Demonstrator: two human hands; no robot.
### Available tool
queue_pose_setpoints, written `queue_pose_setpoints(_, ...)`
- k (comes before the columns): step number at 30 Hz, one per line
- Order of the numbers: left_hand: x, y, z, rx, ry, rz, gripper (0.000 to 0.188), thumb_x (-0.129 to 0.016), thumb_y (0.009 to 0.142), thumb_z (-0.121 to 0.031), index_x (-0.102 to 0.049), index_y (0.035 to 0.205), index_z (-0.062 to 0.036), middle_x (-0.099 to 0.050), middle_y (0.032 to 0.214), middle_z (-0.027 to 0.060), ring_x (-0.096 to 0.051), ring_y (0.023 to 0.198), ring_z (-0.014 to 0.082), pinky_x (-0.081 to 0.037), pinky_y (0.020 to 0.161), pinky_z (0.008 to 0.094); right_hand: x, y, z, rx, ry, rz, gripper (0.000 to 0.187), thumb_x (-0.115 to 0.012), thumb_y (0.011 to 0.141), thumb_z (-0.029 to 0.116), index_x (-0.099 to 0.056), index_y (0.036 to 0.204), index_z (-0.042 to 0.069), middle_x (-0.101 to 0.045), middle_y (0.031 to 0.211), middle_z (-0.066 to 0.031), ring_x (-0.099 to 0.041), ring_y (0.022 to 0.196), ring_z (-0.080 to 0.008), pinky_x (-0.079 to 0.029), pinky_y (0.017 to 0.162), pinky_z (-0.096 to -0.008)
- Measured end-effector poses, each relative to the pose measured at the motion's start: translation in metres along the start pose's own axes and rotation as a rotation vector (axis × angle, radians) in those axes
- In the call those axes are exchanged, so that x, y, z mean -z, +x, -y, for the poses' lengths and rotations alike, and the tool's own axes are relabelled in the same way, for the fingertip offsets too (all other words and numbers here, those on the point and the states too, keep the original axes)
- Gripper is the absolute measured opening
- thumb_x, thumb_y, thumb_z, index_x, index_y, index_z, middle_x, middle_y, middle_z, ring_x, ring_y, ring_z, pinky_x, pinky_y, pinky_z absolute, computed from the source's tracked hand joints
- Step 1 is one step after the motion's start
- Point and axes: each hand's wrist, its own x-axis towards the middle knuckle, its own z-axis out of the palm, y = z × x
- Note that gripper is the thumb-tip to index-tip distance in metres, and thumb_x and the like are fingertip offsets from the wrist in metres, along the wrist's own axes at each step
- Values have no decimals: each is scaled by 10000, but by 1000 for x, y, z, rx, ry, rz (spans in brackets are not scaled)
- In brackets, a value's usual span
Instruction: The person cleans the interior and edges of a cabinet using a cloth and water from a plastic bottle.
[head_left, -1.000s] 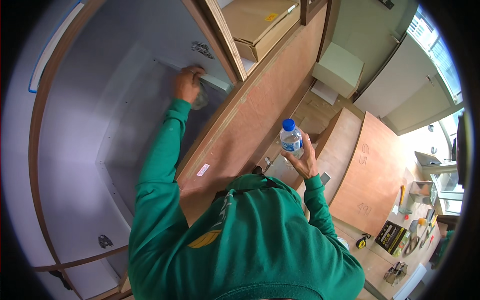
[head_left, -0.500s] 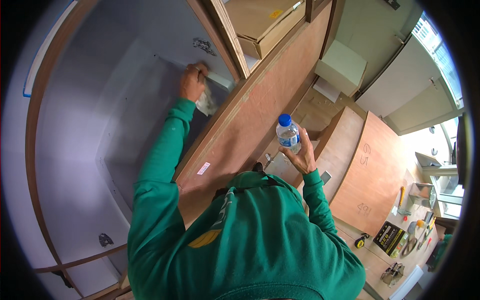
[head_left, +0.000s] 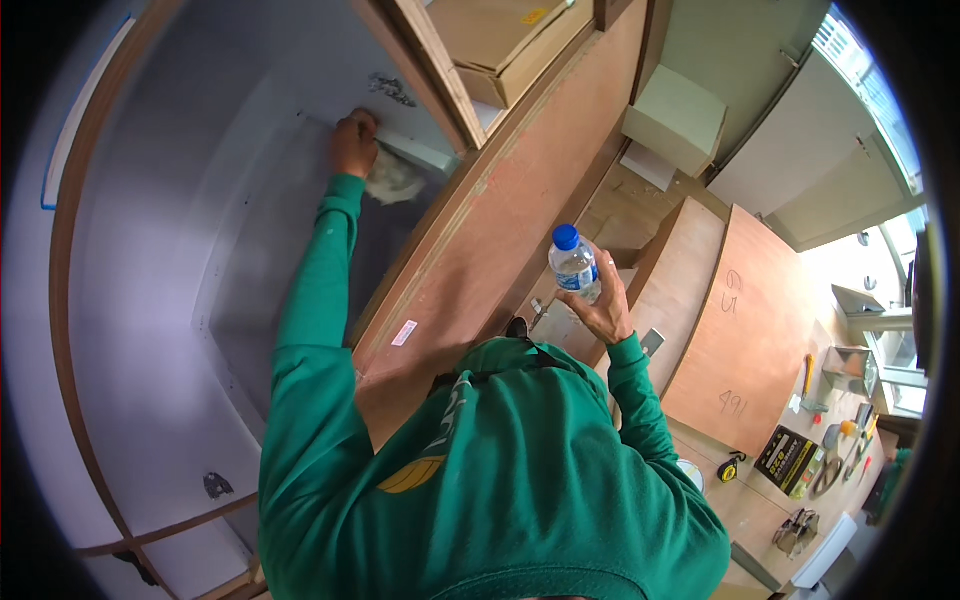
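My left hand (head_left: pixel 353 143) is stretched out in a green sleeve and presses a crumpled white cloth (head_left: pixel 393 180) against the grey recessed panel (head_left: pixel 240 250), near its upper corner. My right hand (head_left: pixel 606 305) holds a small clear water bottle with a blue cap (head_left: pixel 574 263) upright, out beside a brown wooden board (head_left: pixel 480 240). My green hooded top fills the lower middle of the view.
A cardboard box (head_left: pixel 500 45) sits above the board. Wooden panels with pencil marks (head_left: pixel 750 340) lean at the right. Further right, the floor holds a tape measure (head_left: pixel 732 468), a dark box (head_left: pixel 790 460) and several small tools. A pale box (head_left: pixel 675 120) lies beyond.
My left hand has slid the cloth along the panel toward its upper corner. The bottle in my right hand has stayed about where it was.
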Motion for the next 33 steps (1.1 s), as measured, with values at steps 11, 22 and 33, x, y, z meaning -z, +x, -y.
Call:
queue_pose_setpoints(11, -13, -8, -1, -103, -130, -50, 108, -585, 820, 32, -619, 843, -68, -642, 841, 171, -640, 808, 384, -499, 705, 453, -4, -3, 0, -7, 0, -22, 773, -816, 724, 185, -485, 1409, 53, -577, 1262, -179, -542, 1184, -368, -418, 1048, -446)
queue_pose_setpoints(22, -20, -51, -69, -362, -159, -30, 74, -616, 844, -4, -627, 853, -76, -655, 807, 149, -670, 762, 332, -518, 677, 410, -12, -17, -5, -12, -6, -32, 795, -827, 711, 191, -475, 1407, 37, -576, 1222, -192, -535, 1165, -380, -414, 1034, -454)
queue_pose_setpoints(33, -14, -50, -78, -415, -176, 18, 73, -592, 826, 26, -606, 811, -44, -662, 781, 140, -676, 755, 310, -512, 666, 402, -15, -24, -2, -33, -1, -28, 789, -813, 710, 173, -475, 1412, 47, -582, 1204, -183, -546, 1153, -383, -418, 1036, -441)
